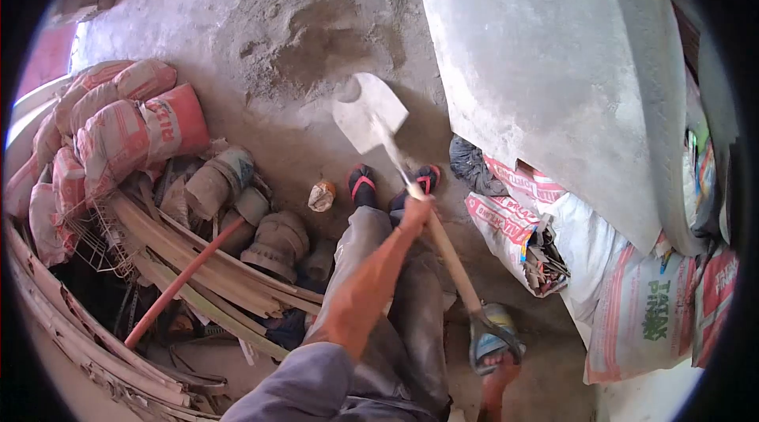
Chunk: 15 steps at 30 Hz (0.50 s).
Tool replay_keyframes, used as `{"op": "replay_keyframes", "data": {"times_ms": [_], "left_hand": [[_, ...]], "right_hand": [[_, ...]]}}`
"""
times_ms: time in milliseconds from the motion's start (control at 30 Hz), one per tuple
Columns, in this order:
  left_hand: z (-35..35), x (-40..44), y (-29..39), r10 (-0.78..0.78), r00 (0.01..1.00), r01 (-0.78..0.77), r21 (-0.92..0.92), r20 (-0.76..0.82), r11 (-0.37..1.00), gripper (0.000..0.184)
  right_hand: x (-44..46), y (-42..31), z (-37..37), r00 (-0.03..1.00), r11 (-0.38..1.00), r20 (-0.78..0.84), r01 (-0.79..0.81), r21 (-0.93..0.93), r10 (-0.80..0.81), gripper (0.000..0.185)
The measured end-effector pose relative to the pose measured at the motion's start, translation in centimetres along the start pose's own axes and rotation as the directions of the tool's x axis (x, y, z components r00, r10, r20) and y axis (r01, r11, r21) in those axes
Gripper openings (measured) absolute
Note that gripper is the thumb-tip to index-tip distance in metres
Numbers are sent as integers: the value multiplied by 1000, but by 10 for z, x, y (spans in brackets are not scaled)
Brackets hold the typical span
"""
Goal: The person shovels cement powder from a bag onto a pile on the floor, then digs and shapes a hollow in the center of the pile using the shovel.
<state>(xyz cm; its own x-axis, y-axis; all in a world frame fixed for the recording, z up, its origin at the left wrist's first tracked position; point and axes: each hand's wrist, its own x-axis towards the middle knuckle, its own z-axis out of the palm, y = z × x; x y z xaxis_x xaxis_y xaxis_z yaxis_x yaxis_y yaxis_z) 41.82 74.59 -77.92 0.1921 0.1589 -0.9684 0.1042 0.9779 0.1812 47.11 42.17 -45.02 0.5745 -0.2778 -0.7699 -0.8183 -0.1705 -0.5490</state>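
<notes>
A shovel (pixel 453 261) with a wooden shaft, a metal blade and a dark D-shaped handle slants across my front. My left hand (pixel 416 210) is wrapped round the lower shaft near the metal socket. At the lower right my right hand (pixel 498 367) is closed on the D-handle. The blade (pixel 371 115) points away from me, just beyond my feet; whether it touches the floor I cannot tell. A grey heap of sand or mortar mix (pixel 316 42) with a dark hollow lies past it. Behind the D-handle a pale rounded container (pixel 496 316) is partly hidden.
Stacked red-and-white sacks (pixel 111 141), dusty buckets (pixel 277 244), long planks (pixel 202 244) and a red-handled tool (pixel 183 283) crowd the left. A crumpled wrapper (pixel 322 196) lies by my sandalled feet (pixel 363 185). On the right are a grey wall (pixel 545 58) and filled sacks (pixel 640 315).
</notes>
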Motion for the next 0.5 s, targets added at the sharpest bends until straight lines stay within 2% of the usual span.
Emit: {"op": "replay_keyframes", "data": {"times_ms": [33, 67, 100, 133, 233, 267, 300, 333, 367, 400, 433, 467, 500], "left_hand": [[-8, -2, 25, 124, 988, -126, -22, -87, 992, 20], [-12, -19, 59, 153, 981, -153, 8, -122, 988, 19], [-17, -42, 88, 238, 966, -235, 42, -106, 971, 20], [-21, -59, 101, 308, 947, -302, 71, -93, 951, 21], [-24, -90, 114, 336, 941, -319, 224, -37, 921, 21], [-20, -87, 104, 422, 906, -417, 108, -23, 902, 19], [-9, -90, 97, 329, 938, -320, 90, -111, 943, 19], [-2, -88, 79, 243, 964, -243, 18, -106, 970, 21], [5, -89, 61, 222, 974, -220, 38, -42, 975, 20], [15, -90, 37, 133, 990, -130, 56, -50, 990, 20], [16, -71, -10, 79, 997, -79, -16, -3, 997, 21], [28, -74, -34, 4, 1000, -5, -24, -29, 1000, 22], [36, -80, -56, -50, 999, 51, -84, 15, 995, 22]], "right_hand": [[-13, -3, 31, 999, 999, 16, 28, -35, -28, 18], [-25, -10, 63, 998, 996, 34, 61, -62, -59, 16], [-45, -25, 89, 993, 978, 29, 115, -171, -112, 20], [-48, -24, 86, 997, 983, 24, 70, -170, -67, 21], [-52, -33, 79, 1000, 987, 6, -8, -160, 9, 23], [-58, -41, 79, 1000, 988, -1, -9, -156, 9, 23], [-63, -45, 71, 1000, 987, -19, -15, -158, 12, 23], [-62, -44, 51, 997, 983, -70, -4, -186, -9, 22], [-53, -40, 21, 991, 976, -126, 6, -216, -34, 21], [-46, -38, -5, 981, 968, -182, 15, -249, -62, 21], [-49, -43, -27, 980, 919, -174, 19, -394, -94, 18], [-57, -55, -48, 979, 845, -161, 16, -534, -121, 29], [-63, -66, -57, 980, 749, -145, 9, -663, -140, 43]]}}
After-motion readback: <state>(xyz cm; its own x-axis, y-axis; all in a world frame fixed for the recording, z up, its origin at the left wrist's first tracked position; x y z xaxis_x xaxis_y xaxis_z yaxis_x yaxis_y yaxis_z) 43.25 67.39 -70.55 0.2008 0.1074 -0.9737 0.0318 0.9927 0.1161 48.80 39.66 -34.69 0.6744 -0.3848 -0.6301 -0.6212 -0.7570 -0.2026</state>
